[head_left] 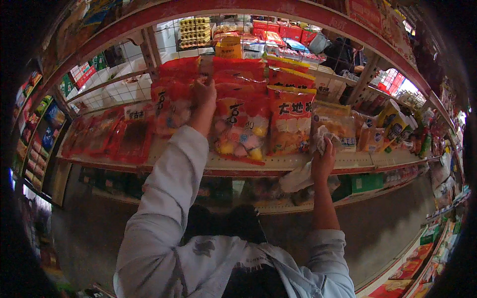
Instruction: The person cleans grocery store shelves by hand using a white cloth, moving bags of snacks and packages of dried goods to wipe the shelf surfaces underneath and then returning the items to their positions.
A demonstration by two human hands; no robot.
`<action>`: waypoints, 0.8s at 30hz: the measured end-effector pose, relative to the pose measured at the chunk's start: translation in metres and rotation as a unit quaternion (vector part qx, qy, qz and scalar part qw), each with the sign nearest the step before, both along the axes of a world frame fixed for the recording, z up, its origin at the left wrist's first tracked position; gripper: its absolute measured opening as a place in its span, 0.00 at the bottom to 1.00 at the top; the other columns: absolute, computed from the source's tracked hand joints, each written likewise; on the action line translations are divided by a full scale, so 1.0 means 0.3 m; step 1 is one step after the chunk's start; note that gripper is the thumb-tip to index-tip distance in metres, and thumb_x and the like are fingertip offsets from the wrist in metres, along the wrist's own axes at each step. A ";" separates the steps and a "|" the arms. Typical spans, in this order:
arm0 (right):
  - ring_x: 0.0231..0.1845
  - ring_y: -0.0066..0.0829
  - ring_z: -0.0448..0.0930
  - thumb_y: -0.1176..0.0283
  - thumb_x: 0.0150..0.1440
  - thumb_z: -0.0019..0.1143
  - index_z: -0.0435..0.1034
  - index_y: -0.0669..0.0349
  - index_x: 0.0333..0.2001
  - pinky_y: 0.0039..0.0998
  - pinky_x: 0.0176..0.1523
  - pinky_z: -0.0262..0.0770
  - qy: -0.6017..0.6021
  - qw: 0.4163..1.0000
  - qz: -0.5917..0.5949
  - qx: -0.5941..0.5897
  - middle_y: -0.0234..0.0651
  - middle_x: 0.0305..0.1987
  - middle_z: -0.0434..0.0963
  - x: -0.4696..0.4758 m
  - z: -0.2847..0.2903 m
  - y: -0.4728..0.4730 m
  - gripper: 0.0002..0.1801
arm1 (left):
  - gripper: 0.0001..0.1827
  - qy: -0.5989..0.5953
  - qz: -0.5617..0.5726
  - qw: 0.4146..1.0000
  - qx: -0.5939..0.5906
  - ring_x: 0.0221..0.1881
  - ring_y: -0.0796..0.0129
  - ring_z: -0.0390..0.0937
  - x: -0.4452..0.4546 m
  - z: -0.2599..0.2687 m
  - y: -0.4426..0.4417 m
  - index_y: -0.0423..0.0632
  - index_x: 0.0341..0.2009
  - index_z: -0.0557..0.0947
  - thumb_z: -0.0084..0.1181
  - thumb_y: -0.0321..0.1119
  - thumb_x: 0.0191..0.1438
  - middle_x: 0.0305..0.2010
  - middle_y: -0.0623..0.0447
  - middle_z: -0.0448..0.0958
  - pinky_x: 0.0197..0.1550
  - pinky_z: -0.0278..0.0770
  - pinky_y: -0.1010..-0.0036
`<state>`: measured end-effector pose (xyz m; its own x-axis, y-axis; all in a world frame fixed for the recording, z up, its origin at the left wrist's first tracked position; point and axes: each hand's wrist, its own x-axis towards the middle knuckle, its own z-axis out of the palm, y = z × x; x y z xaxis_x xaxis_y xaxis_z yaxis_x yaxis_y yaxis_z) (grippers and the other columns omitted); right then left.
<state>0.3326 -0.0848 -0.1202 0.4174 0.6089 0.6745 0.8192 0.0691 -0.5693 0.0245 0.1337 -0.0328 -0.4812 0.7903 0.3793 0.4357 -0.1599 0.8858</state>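
My left hand (205, 93) reaches up to the standing red candy bags, between a left-hand bag (167, 111) and a middle bag (240, 123) with a clear window showing pink and yellow pieces. Its fingers are partly hidden, so a grip on a bag is not certain. A crumpled white cloth (324, 136) is held in my right hand (323, 158), in front of the shelf's edge. Part of that cloth hangs below the hand. Just left of it stands an orange and red snack bag (291, 119). Behind the cloth are clear bags of yellowish food (335, 119).
Flat red packets (130, 138) lie on the left of the shelf (287, 162). Yellow cylindrical tubs (395, 123) lean on the right. A wire grid backs the shelf, and a red beam (208, 9) runs overhead. A person (344, 56) is beyond the grid. Lower shelves hold a green box (367, 182).
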 end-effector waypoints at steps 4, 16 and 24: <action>0.44 0.47 0.68 0.81 0.40 0.51 0.60 0.57 0.50 0.38 0.44 0.66 -0.036 0.999 -0.001 0.015 0.45 0.45 0.65 0.009 -0.013 0.012 0.29 | 0.14 0.337 -0.076 0.918 0.192 0.38 0.53 0.72 -0.026 -0.040 -0.058 0.48 0.36 0.75 0.55 0.40 0.44 0.37 0.44 0.73 0.38 0.70 0.63; 0.45 0.48 0.68 0.83 0.37 0.49 0.61 0.55 0.49 0.38 0.45 0.66 -0.020 0.999 -0.025 0.011 0.43 0.43 0.66 0.028 -0.044 0.033 0.30 | 0.11 0.349 -0.085 0.911 0.202 0.33 0.53 0.70 0.015 0.002 -0.046 0.45 0.28 0.74 0.56 0.39 0.44 0.31 0.46 0.71 0.34 0.68 0.62; 0.46 0.46 0.67 0.82 0.38 0.50 0.61 0.56 0.49 0.37 0.45 0.66 -0.009 1.000 -0.012 -0.003 0.42 0.44 0.66 0.014 -0.023 0.020 0.30 | 0.13 0.209 0.001 0.938 0.278 0.32 0.55 0.67 0.030 -0.133 0.015 0.47 0.31 0.71 0.59 0.36 0.43 0.27 0.48 0.70 0.36 0.64 0.63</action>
